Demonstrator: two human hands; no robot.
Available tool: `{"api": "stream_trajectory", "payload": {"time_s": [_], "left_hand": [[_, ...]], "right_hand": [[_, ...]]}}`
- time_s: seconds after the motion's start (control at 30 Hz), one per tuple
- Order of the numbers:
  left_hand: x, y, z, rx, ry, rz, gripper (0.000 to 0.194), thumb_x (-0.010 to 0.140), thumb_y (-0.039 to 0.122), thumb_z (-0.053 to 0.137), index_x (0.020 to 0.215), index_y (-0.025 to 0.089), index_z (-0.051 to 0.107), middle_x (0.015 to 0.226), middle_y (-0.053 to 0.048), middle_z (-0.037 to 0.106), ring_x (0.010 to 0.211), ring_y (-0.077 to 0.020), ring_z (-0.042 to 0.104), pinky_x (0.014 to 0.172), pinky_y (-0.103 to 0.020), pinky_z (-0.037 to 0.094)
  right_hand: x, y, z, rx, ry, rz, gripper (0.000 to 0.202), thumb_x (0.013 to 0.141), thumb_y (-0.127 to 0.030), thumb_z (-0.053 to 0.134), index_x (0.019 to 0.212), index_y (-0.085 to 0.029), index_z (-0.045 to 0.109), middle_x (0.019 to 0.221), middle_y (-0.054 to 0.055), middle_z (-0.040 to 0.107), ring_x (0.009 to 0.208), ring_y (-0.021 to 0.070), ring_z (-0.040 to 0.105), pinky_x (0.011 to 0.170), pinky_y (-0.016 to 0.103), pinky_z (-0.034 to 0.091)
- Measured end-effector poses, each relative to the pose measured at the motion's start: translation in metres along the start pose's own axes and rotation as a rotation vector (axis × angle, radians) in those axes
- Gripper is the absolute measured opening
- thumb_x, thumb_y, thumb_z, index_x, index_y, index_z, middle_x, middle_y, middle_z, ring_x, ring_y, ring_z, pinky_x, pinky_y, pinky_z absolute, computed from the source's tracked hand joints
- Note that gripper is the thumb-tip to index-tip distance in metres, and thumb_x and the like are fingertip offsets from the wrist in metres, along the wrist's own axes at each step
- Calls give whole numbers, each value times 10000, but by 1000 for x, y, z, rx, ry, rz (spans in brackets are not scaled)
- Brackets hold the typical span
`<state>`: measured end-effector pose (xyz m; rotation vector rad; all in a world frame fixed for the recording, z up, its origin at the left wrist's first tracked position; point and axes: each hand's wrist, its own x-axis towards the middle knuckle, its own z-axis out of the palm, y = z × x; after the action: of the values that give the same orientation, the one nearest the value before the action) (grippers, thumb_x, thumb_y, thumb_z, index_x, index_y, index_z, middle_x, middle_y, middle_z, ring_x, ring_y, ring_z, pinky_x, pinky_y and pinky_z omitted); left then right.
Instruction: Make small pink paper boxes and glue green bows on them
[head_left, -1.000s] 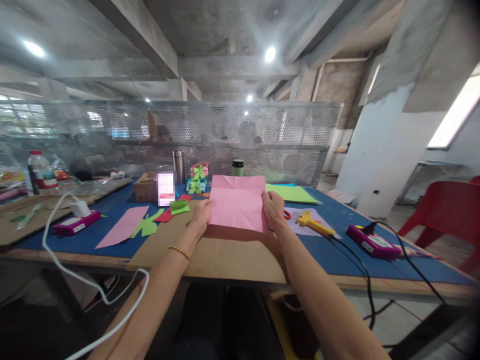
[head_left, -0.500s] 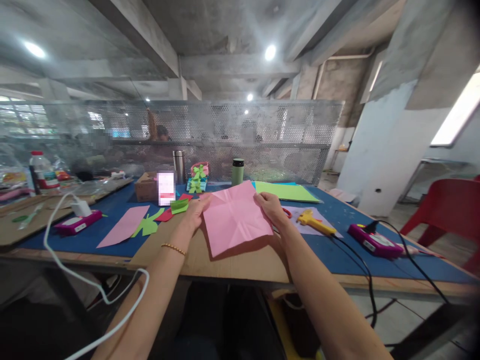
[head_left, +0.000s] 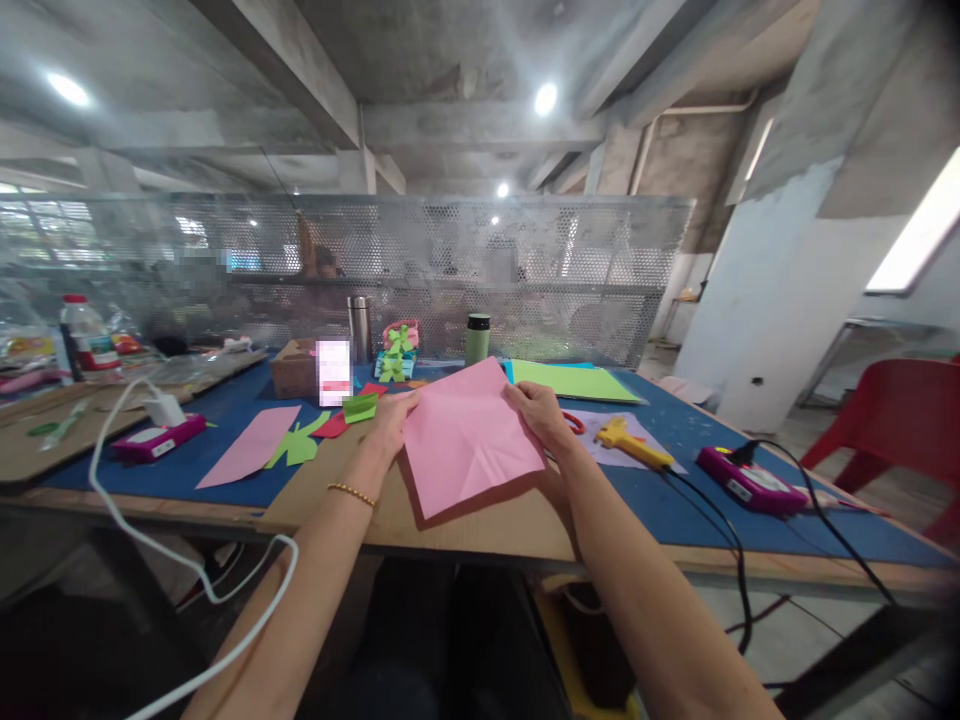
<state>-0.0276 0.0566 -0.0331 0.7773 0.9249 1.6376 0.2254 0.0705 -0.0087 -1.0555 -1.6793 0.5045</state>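
A creased square sheet of pink paper (head_left: 472, 435) is stretched out over the brown cardboard (head_left: 375, 530). My left hand (head_left: 394, 420) pinches its left edge, and a beaded gold bracelet circles that wrist. On the opposite side, the fingers of my right hand (head_left: 538, 412) are closed on the upper right edge; some of them are hidden behind the paper. To the left lie another pink paper piece (head_left: 251, 447), a green paper cutout (head_left: 301, 443), and red paper (head_left: 330, 426) beneath a folded green piece (head_left: 361, 408).
A yellow glue gun (head_left: 634, 443) lies on lilac paper at right, its black cord trailing off the edge. Purple power strips (head_left: 750, 482) sit on both sides. A steel flask (head_left: 360, 330), green bottle (head_left: 478, 340) and cardboard box (head_left: 294, 370) stand behind. A white cable (head_left: 202, 575) hangs front left.
The pink sheet's surface looks smoother, with fewer fold lines showing in its upper part. Both hands keep hold of it in nearly the same places.
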Motion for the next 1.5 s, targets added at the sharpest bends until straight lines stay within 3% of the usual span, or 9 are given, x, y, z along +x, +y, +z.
{"api": "stream_trajectory", "payload": {"time_s": [0.17, 0.3, 0.53, 0.77, 0.9, 1.0, 1.13, 1.3, 1.5], "left_hand": [[8, 0, -4, 0, 88, 86, 379, 545, 217, 878, 887, 113, 752, 704, -25, 737, 600, -142, 659, 626, -261, 549], [13, 1, -8, -10, 127, 110, 430, 538, 255, 889, 918, 109, 750, 706, -25, 735, 607, -142, 663, 639, -265, 548], [14, 3, -10, -58, 114, 78, 343, 574, 269, 889, 822, 117, 706, 677, -27, 721, 601, -158, 673, 665, -295, 568], [3, -5, 1, -18, -37, -69, 175, 637, 171, 815, 731, 111, 679, 638, -76, 716, 636, -225, 710, 682, -355, 598], [0, -1, -2, 46, -97, -111, 165, 598, 85, 807, 691, 104, 673, 637, -90, 719, 627, -226, 709, 683, -359, 601], [-5, 10, -8, 104, -161, -125, 167, 607, 95, 823, 709, 109, 692, 646, -82, 720, 611, -200, 697, 666, -320, 590], [-18, 28, -14, 253, -367, -215, 218, 588, 136, 870, 763, 95, 746, 737, -136, 745, 595, -200, 684, 596, -299, 564], [-30, 34, -14, 529, -598, -367, 278, 450, 106, 921, 670, 126, 753, 651, -129, 728, 477, -224, 634, 429, -280, 457], [-10, 37, -8, 722, -588, -408, 294, 411, -14, 848, 631, 149, 741, 587, -86, 696, 464, -247, 620, 432, -299, 431]], "right_hand": [[0, 1, -5, -18, -61, 60, 487, 729, -628, 569, 548, -216, 381, 535, -51, 321, 528, 89, 263, 471, 256, 186], [-3, 0, -5, -21, -118, 102, 409, 661, -530, 665, 545, -190, 470, 531, -51, 376, 514, 82, 303, 457, 239, 187], [-4, -1, -6, 36, -79, 128, 356, 641, -484, 670, 553, -191, 487, 522, -57, 370, 499, 77, 297, 442, 230, 183], [1, 6, -5, 115, 102, 146, 412, 654, -552, 647, 545, -211, 444, 504, -59, 330, 503, 82, 266, 447, 238, 184], [0, 1, -4, 170, 45, 168, 500, 662, -660, 664, 574, -205, 475, 508, -36, 413, 482, 95, 337, 431, 238, 242], [2, -3, -12, 289, -24, 240, 606, 748, -795, 522, 657, -196, 540, 533, 11, 508, 467, 128, 427, 426, 256, 339], [8, -4, -31, 478, -4, 353, 696, 813, -849, 345, 772, -196, 579, 572, 46, 580, 464, 154, 498, 440, 274, 423], [1, -4, -30, 452, -293, 445, 619, 818, -754, 525, 875, -154, 664, 694, 81, 675, 495, 150, 564, 447, 263, 442], [-12, -5, -14, 224, -577, 376, 452, 702, -585, 770, 657, -157, 633, 553, 16, 595, 470, 122, 523, 428, 227, 404]]}}
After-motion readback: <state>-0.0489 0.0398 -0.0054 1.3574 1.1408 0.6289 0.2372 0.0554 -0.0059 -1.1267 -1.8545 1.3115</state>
